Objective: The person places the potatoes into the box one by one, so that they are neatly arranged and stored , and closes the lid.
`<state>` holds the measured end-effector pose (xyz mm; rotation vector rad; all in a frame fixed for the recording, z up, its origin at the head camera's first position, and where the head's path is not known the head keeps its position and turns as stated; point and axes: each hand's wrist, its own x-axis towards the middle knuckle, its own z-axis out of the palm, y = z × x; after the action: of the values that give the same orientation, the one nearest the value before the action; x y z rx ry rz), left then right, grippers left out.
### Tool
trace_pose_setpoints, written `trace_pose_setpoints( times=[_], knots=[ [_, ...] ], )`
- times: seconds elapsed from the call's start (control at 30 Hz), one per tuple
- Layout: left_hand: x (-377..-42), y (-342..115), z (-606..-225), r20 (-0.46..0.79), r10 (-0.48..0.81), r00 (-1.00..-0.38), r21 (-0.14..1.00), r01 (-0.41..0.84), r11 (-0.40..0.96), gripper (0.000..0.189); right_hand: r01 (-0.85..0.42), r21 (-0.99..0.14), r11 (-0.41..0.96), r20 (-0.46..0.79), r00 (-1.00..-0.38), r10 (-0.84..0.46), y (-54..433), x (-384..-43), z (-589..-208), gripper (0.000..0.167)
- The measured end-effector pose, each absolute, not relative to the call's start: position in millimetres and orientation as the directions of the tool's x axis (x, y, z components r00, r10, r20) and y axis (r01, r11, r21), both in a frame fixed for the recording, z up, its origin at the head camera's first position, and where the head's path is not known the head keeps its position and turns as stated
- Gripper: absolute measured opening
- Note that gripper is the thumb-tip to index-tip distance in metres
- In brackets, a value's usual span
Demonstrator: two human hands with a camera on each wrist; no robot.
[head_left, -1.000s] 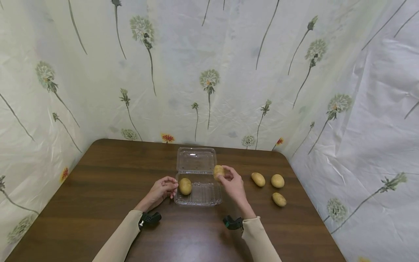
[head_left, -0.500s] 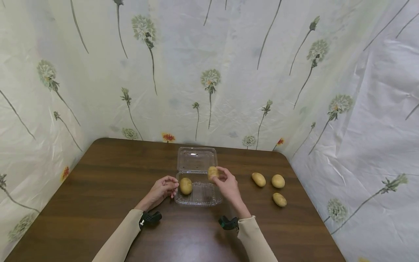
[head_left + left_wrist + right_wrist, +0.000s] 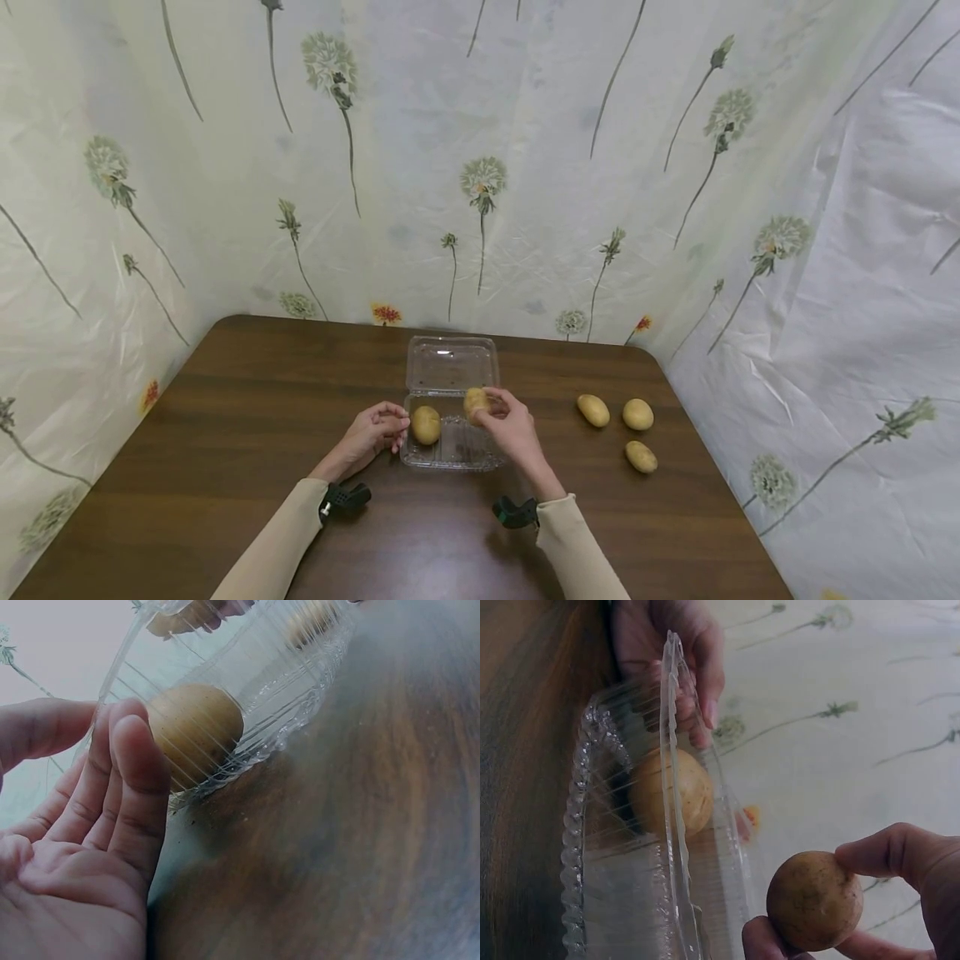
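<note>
1. Right hand (image 3: pixel 513 423): thumb and fingers pinch a potato (image 3: pixel 476 403) above the clear container (image 3: pixel 450 464).
2. Left hand (image 3: pixel 371 433): thumb and fingertips pinch the container's left rim.
3. Second potato (image 3: pixel 426 426) inside, left end; lid (image 3: pixel 452 367) toward desk's (image 3: pixel 300 379) far edge.
4. I count three loose potatoes (image 3: pixel 593 411) near desk's right edge.

we see a clear, colourless plastic clamshell (image 3: pixel 452 364), its walls lined with fine parallel ridges, and in it a golden-tan potato (image 3: pixel 426 426). the held potato (image 3: pixel 814 901) looks browner to us in the right wrist view, mottled with darker specks. three loose potatoes (image 3: pixel 593 411) are pale yellow-tan. we find the table (image 3: pixel 285 375) dark brown with streaked wood grain, the sleeves (image 3: pixel 273 533) plain beige, the wrist cameras (image 3: pixel 345 500) black, and the whitish backdrop cloth (image 3: pixel 405 108) printed with green-grey dandelions (image 3: pixel 483 177) and red-orange blossoms (image 3: pixel 386 314).
</note>
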<state>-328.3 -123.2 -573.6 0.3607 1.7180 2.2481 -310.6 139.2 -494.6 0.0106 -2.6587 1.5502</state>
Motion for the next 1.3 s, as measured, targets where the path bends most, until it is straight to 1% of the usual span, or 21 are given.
trace_pose_setpoints(
  times=[0.33, 0.6, 0.83, 1.03, 1.3],
  knots=[
    [-328.9, -123.1, -573.8, 0.03, 0.379, -0.925, 0.966, -0.07, -0.248, 0.022, -0.06, -0.855, 0.516, 0.066, -0.998, -0.007, 130.0, -311.6, -497.0, 0.044],
    [-328.4, -122.6, -572.2, 0.03, 0.368, -0.929, 0.967, -0.066, -0.246, 0.021, -0.094, -0.843, 0.529, 0.062, -0.995, -0.079, 123.9, -312.7, -502.0, 0.044],
    [-328.1, -122.6, -572.0, 0.023, 0.364, -0.931, 0.966, -0.073, -0.249, 0.02, -0.065, -0.841, 0.537, 0.037, -0.997, -0.064, 118.3, -315.1, -503.8, 0.046],
    [-329.2, -122.8, -572.6, 0.027, 0.369, -0.929, 0.965, -0.072, -0.253, 0.023, -0.087, -0.817, 0.569, 0.06, -0.996, -0.067, 115.7, -318.7, -505.1, 0.046],
    [-328.9, -122.0, -573.7, 0.023, 0.366, -0.93, 0.964, -0.076, -0.255, 0.021, -0.101, -0.768, 0.632, 0.074, -0.995, -0.069, 111.2, -318.5, -507.6, 0.045]
  ],
)
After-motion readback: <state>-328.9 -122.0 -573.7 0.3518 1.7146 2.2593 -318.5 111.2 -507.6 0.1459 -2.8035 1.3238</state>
